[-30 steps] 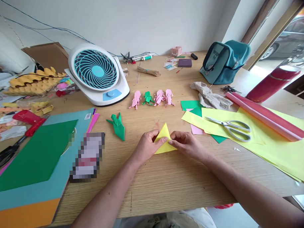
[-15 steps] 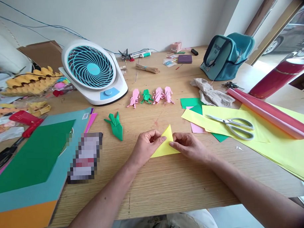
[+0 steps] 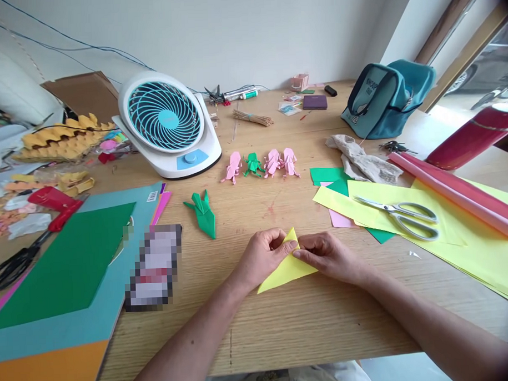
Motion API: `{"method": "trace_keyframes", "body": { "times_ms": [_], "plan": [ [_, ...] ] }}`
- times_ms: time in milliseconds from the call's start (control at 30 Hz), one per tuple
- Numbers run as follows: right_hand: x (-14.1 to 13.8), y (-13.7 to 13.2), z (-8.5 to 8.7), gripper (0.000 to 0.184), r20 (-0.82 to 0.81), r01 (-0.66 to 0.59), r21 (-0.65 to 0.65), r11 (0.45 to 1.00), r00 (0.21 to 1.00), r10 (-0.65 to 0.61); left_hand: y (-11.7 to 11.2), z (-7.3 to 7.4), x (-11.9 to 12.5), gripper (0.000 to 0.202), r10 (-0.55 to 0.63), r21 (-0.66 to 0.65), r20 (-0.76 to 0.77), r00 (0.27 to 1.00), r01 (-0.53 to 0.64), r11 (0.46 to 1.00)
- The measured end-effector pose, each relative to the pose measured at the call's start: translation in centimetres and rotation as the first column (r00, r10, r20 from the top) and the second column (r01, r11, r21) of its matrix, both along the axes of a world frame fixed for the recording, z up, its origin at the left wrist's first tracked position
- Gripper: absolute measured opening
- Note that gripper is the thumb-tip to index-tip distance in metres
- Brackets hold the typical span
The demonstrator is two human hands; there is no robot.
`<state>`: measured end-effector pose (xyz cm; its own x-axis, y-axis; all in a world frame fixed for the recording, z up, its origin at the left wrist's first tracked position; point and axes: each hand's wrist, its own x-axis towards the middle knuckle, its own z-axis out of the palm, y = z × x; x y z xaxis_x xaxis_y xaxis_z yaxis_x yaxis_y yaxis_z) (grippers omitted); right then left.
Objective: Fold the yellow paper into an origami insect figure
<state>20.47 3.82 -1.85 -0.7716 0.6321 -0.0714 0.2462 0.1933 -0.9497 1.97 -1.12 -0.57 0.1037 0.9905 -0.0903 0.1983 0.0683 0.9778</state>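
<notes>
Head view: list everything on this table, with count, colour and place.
folded paper: 1, yellow, near middle, pinched by both hands
paper frogs: 4, three pink, one green, row behind it
folded figure: 1, green, left of the hands
fan: 1, white and teal, back left
card sheets: several, green, teal, orange, left edge
scissors: 1, silver, on yellow sheets, right
bag: 1, teal, back right
flask: 1, red, far right
left hand: 1, on the paper's left side
right hand: 1, on its right side
</notes>
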Motion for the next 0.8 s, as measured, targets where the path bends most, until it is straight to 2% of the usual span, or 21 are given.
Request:
{"method": "trace_keyframes", "body": {
  "times_ms": [167,233,367,433,533,700,800],
  "plan": [
    [0.2,0.1,-0.3,0.043,-0.023,0.011,-0.027,1.000,1.000,-0.011,-0.1,0.4,0.2,0.038,0.041,0.072,0.001,0.999,-0.041,0.997],
    [0.2,0.0,-0.2,0.042,-0.046,0.009,-0.035,0.999,0.999,-0.011,-0.2,0.6,0.4,0.036,0.015,0.043,0.041,0.999,-0.017,0.999],
    [0.0,-0.5,0.2,0.045,-0.028,-0.031,0.077,0.997,0.999,0.033,-0.6,0.8,0.4,0.036,-0.057,-0.052,0.068,0.996,0.061,0.997],
    [0.0,-0.6,0.3,0.046,-0.009,-0.046,0.119,0.992,0.999,0.047,-0.7,0.9,0.4,0.036,-0.069,-0.071,0.057,0.996,0.073,0.995],
    [-0.1,-0.7,0.3,0.045,-0.011,-0.049,0.116,0.992,0.999,0.051,-0.6,1.0,0.2,0.036,-0.057,-0.084,0.069,0.996,0.063,0.995],
    [0.2,-0.5,-0.1,0.039,-0.057,-0.068,0.063,0.996,0.996,0.071,-0.3,1.0,0.0,0.036,-0.013,-0.003,0.098,0.995,0.014,1.000],
    [0.3,-0.4,0.0,0.044,-0.074,-0.061,0.050,0.997,0.995,0.065,-0.2,0.9,-0.1,0.036,0.014,0.044,0.134,0.991,-0.020,0.999]
  ]
}}
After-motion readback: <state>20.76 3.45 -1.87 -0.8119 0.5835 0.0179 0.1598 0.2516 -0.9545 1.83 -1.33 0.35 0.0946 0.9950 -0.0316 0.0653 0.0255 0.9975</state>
